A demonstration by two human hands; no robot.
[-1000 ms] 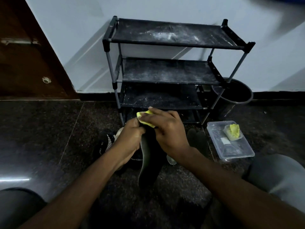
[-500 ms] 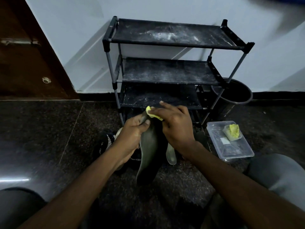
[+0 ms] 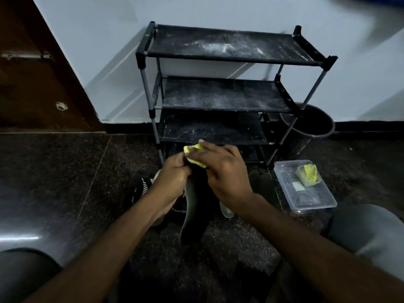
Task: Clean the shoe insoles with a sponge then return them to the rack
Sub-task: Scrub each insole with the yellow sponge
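So the right hand (image 3: 223,173) has its fingers curled over a small yellow sponge (image 3: 191,149), pressing it on the far tip of a long dark grey insole (image 3: 191,215); the left hand (image 3: 172,178) grips that same tip. The insole hangs just on the near side of the dusty black metal rack (image 3: 218,97), with a clear plastic tub (image 3: 310,206) off to the right.

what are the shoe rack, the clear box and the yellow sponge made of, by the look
Shoe rack: grey tubes look like metal, black joints like plastic, and the matte dark shelves are probably fabric, dusted white.
Clear box: glossy see-through plastic.
Sponge: matte yellow foam, by its look.
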